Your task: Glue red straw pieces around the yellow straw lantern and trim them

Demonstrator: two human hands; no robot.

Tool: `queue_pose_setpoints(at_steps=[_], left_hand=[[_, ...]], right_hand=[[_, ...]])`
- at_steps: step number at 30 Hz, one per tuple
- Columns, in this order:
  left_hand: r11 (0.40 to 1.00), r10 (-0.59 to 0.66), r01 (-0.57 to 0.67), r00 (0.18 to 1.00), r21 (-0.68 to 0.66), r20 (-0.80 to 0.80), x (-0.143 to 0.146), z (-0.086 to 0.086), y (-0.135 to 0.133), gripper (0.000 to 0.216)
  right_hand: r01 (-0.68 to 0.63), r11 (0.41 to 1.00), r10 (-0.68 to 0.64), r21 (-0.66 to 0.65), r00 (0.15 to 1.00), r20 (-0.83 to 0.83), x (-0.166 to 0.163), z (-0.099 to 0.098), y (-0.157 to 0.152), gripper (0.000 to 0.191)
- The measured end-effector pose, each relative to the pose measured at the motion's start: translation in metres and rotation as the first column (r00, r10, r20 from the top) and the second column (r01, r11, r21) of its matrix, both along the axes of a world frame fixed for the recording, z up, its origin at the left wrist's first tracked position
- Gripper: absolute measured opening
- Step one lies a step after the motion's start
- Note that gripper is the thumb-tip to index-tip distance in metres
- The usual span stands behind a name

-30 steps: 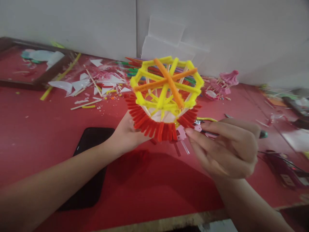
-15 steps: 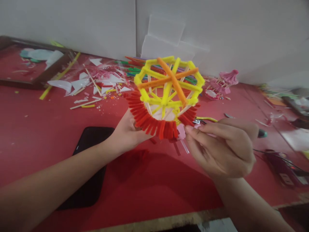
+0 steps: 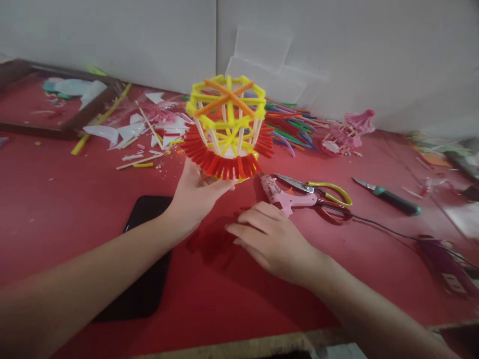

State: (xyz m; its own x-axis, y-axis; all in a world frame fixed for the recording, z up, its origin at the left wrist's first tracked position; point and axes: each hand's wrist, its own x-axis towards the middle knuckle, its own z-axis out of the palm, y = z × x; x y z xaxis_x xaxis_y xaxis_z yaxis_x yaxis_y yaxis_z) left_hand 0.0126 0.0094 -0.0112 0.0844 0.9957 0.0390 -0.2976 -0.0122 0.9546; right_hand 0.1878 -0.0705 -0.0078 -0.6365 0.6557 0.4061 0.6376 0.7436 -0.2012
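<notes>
Yellow pipe-cleaner frame [image 3: 230, 117], orange-crossed on top, red-fringed below.

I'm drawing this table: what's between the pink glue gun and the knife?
In the head view, the scissors handles lie between the glue gun and the knife, with part of a black cord.

The right hand [image 3: 275, 242] has drawn away from the red fringe [image 3: 213, 163] and come down low near the glue gun [image 3: 297, 201]; the model [image 3: 229, 94] has shifted left, tilting less toward the camera; scissors [image 3: 309, 187] and knife [image 3: 394, 200], mostly covered before, show plainly.
</notes>
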Motion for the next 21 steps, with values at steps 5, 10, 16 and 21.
queue_pose_setpoints(at_steps=[5, 10, 16, 21], left_hand=[[1.0, 0.018, -0.017, 1.0, 0.021, -0.006, 0.0, 0.0, -0.002, 0.042], [0.998, 0.01, -0.007, 0.999, 0.063, -0.043, -0.001, -0.006, -0.001, 0.037], [0.995, -0.038, 0.035, 0.999, 0.096, 0.028, -0.001, -0.006, -0.001, 0.047], [0.989, -0.051, 0.051, 0.999, 0.138, -0.006, 0.0, 0.0, -0.004, 0.06]], right_hand=[[-0.014, 0.999, 0.016, -0.04, 0.999, 0.047, -0.007, -0.008, -0.002, 0.017], [-0.073, 0.992, 0.074, -0.1, 0.997, 0.002, -0.006, -0.006, 0.0, 0.021], [-0.031, 0.997, 0.02, -0.077, 0.99, -0.143, 0.001, 0.004, 0.002, 0.021], [0.13, 0.984, -0.087, 0.125, 0.948, -0.306, 0.013, 0.019, -0.002, 0.023]])
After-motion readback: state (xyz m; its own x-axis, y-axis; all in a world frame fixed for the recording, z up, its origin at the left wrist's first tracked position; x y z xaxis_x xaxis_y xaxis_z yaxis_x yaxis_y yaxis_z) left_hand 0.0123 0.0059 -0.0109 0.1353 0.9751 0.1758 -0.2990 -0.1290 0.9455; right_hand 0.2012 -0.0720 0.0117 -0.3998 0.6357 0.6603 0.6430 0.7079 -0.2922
